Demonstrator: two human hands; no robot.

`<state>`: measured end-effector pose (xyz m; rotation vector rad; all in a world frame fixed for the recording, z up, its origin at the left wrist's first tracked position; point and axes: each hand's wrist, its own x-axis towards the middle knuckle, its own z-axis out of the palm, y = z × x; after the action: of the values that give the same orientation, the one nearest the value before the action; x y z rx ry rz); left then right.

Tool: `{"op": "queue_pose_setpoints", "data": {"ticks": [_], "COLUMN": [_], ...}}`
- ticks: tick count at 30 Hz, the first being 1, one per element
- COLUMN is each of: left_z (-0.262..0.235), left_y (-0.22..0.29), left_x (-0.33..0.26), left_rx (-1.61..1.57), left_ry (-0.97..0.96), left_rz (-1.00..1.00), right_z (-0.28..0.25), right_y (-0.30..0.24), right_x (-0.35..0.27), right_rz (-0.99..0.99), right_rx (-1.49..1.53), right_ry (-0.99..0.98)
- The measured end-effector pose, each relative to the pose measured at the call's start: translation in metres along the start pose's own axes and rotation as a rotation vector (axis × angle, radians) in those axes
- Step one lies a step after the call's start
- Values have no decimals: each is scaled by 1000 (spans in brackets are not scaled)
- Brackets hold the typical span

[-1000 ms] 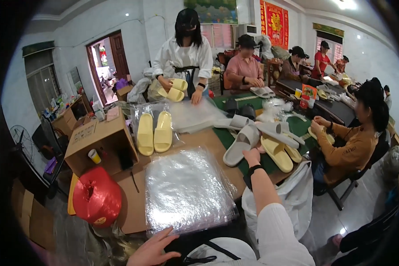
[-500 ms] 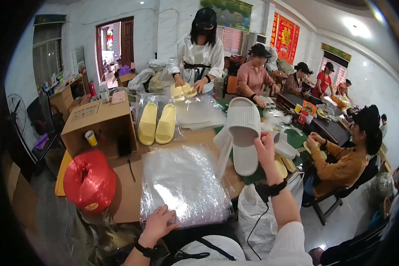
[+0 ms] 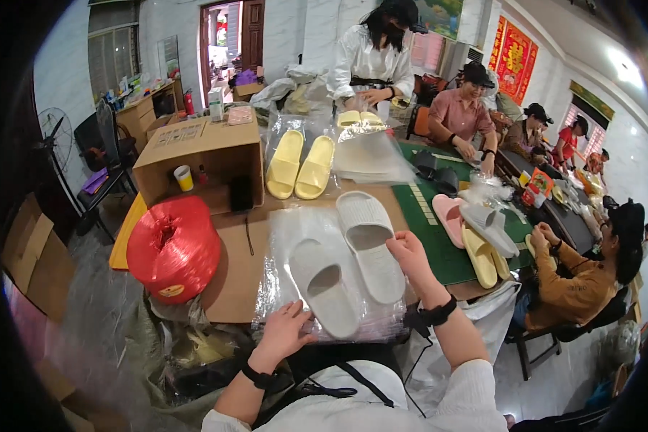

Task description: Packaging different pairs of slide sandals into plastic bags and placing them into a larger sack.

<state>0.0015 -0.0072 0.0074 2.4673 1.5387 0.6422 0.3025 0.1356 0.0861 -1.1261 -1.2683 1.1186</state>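
Two grey slippers [image 3: 378, 266] over stacked clear bags [image 3: 277, 266]: one lying loose, the other pinched at its right edge by the right hand [image 3: 410, 259]. Left hand [image 3: 286, 330]: grasping nothing, fingers spread on the stack's near left edge. Leftward, a cardboard strip [image 3: 234, 288], then a red roll [image 3: 173, 252]. Rightward, a band of green mat [image 3: 439, 248] between right hand and yellow slippers [image 3: 480, 259].

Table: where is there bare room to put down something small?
Bare cardboard shows between the red roll and the clear bags; bare green mat, between the right hand and the pink slipper. The mat's right side is crowded by yellow slippers and a grey one.
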Motion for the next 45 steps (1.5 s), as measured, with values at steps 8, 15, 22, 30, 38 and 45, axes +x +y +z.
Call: {"op": "queue_pose_setpoints", "data": {"ticks": [8, 15, 22, 30, 38, 45], "left_z": [2, 3, 3, -4, -21, -8], "left_y": [0, 0, 0, 3, 8, 21], "left_x": [0, -1, 2, 3, 18, 36], "left_rx": [-23, 2, 20, -14, -8, -80], "left_ry": [6, 24, -12, -50, -124, 95], "left_rz": [-12, -35, -26, -33, -20, 160], "right_z": [-5, 20, 86, 61, -28, -83], "right_y": [88, 70, 70, 88, 45, 41], "right_x": [4, -49, -44, -17, -71, -155], "right_rz": [43, -488, -426, -347, -86, -104], "right_rx": [-684, -1232, -1110, -908, -314, 143], "right_ry": [24, 147, -116, -42, 332, 347]}}
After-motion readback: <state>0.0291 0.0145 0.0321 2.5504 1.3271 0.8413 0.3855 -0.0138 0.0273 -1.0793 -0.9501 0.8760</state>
